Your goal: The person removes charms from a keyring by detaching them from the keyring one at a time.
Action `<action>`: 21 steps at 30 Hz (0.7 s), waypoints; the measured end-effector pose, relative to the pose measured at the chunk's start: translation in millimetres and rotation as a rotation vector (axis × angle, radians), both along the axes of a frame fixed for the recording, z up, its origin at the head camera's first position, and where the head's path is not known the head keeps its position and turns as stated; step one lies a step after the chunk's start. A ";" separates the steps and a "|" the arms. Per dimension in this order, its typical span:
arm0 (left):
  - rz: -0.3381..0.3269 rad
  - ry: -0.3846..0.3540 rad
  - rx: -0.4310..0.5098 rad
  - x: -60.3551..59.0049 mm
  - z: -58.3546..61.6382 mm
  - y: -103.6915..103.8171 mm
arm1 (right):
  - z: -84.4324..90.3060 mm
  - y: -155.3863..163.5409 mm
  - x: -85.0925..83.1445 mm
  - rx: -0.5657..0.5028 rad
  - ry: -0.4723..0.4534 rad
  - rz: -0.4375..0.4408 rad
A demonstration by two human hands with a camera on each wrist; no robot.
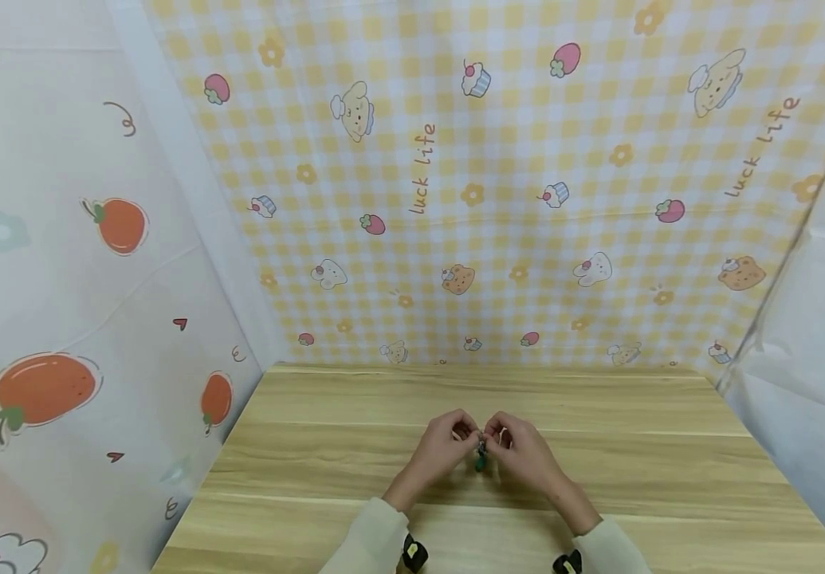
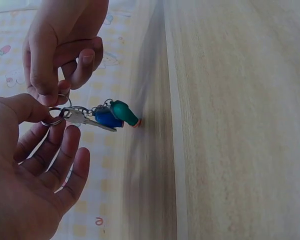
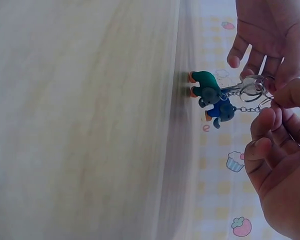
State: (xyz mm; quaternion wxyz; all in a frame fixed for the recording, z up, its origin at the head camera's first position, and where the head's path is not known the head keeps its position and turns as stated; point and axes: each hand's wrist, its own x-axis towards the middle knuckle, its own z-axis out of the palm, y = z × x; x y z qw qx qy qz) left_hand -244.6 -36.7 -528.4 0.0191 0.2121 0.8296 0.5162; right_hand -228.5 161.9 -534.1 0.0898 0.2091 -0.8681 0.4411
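Observation:
Over the middle of the wooden table (image 1: 355, 478), my two hands meet and hold a small bunch of metal key rings (image 2: 52, 117) between them. From the rings hang a silver key (image 2: 87, 120), a green figure charm (image 3: 204, 81) and a blue figure charm (image 3: 221, 111). The charms dangle just above the tabletop. My left hand (image 1: 458, 434) pinches one ring between thumb and fingers, its other fingers loosely spread. My right hand (image 1: 505, 437) pinches a neighbouring ring (image 3: 264, 102) with thumb and forefinger. In the head view the bunch (image 1: 481, 454) is only a small dark dot.
Patterned cloth walls close in the table: yellow check at the back (image 1: 498, 199), fruit print on the left (image 1: 60, 319), plain white on the right (image 1: 814, 359). Bare wood lies all around the hands.

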 end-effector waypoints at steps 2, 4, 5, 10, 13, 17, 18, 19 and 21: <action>0.003 0.000 -0.004 0.1 -0.6 0.0 | 0.4 -0.4 0.8 -0.009 0.016 0.003; 0.002 0.004 -0.004 0.1 -0.6 0.3 | 0.8 -1.1 1.4 -0.015 0.027 0.002; 0.002 0.008 -0.004 0.1 -0.3 0.5 | 0.9 -1.5 1.6 -0.019 0.031 0.001; 0.006 0.031 0.005 -0.3 0.9 1.2 | 0.3 -2.8 2.2 -0.038 0.044 -0.007; 0.021 0.040 0.006 -1.2 1.5 0.9 | 0.0 -3.0 2.5 -0.048 0.044 -0.007; 0.032 0.045 0.005 -2.3 1.2 0.5 | 0.4 -2.6 3.2 -0.054 0.042 -0.008; 0.034 0.047 0.003 -2.4 1.0 0.6 | 0.7 -2.5 3.5 -0.054 0.040 -0.010; 0.035 0.050 0.003 -2.3 0.8 0.5 | 0.6 -2.2 3.7 -0.055 0.037 -0.011; 0.037 0.052 0.005 -2.0 0.4 0.6 | 0.5 -1.7 4.1 -0.054 0.028 -0.014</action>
